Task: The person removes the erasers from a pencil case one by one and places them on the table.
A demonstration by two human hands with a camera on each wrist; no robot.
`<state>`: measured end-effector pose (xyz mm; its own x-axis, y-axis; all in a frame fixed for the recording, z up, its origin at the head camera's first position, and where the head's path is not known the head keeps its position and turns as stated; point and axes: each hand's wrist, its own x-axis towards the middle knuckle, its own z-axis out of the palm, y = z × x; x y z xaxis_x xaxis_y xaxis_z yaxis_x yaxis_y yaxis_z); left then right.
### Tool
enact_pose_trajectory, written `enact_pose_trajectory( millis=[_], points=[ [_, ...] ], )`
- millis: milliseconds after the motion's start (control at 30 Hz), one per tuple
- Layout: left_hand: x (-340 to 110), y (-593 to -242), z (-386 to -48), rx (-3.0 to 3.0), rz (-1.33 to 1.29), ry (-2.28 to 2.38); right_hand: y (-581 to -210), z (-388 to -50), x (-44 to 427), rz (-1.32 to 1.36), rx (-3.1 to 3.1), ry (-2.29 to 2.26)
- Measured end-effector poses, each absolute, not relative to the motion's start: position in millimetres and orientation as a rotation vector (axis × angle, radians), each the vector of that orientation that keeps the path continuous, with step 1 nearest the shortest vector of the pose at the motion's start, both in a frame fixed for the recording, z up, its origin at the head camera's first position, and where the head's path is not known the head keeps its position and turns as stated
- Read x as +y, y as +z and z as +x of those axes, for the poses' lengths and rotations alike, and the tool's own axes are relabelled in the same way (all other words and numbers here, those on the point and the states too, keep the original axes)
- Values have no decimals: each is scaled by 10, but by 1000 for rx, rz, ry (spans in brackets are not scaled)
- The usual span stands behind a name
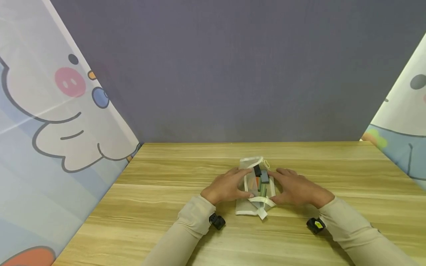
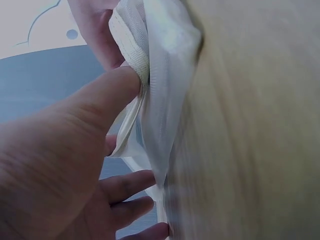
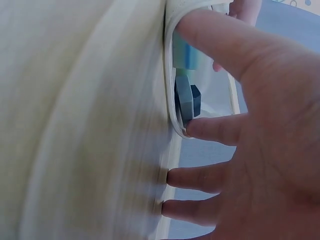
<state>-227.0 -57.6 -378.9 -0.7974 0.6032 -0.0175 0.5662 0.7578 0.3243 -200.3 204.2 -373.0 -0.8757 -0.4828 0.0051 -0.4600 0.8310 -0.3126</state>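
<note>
A whitish mesh pouch (image 1: 243, 207) with pale trim lies on the table, its mouth spread wide. Inside are small blocks, among them a grey one (image 1: 264, 176), a black one (image 1: 257, 170), a green one (image 1: 263, 190) and an orange piece (image 1: 257, 181). My left hand (image 1: 227, 186) touches the mouth's left side, with the thumb against the trim (image 2: 131, 45) in the left wrist view. On the other side, my right hand (image 1: 296, 188) presses thumb and forefinger against the rim (image 3: 169, 75). Its other fingers extend straight to the table.
The wooden table (image 1: 159, 214) meets a grey panel (image 1: 233, 74) at its back edge. Printed cartoon sheets (image 1: 33, 147) stand on both sides. A white tag (image 1: 262, 213) and a cord loop (image 1: 266, 164) stick out from the pouch.
</note>
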Motion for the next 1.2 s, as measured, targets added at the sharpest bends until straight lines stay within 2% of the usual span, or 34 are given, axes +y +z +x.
enact_pose_trajectory(
  millis=[467, 1200],
  points=[
    [-581, -3720, -2315, 2819, 987, 434, -3592, -2045, 1999, -797, 2850, -743],
    [-580, -3813, -2269, 2854, 1000, 406, -3666, -1997, 1913, -903, 2820, -866]
  ],
)
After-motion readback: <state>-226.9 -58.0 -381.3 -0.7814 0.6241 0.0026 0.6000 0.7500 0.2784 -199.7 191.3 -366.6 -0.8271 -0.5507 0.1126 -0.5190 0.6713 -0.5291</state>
